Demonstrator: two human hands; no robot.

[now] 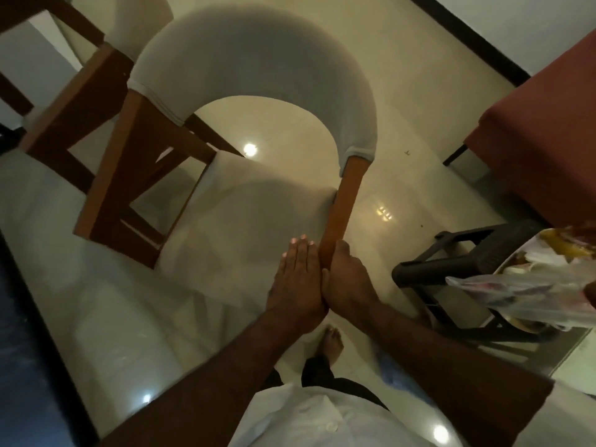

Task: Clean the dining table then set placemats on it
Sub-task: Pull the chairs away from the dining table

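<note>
1. Nearest my view is the white buttoned shirt front (325, 417), with both bare forearms reaching forward from it over the glossy cream tiled floor (113, 317).
2. My right hand (346, 279) is clenched around the lower end of the orange-brown wooden back post (342, 208) of the chair.
3. My left hand (298, 279) is flat, fingers straight, pressed against the white fabric-covered chair seat (258, 227) just beside that post; it grips nothing.
4. Above the seat arches the chair's curved, white-covered backrest (258, 69).
5. At the upper left stands the brown wooden frame of the dining table (64, 101); its tabletop is not clearly visible to me.
6. At the right edge of view, a black plastic stool (467, 262) sits on the floor, with a crumpled clear plastic bag (522, 291) over it.
7. One bare foot (330, 343) shows below my hands.
</note>
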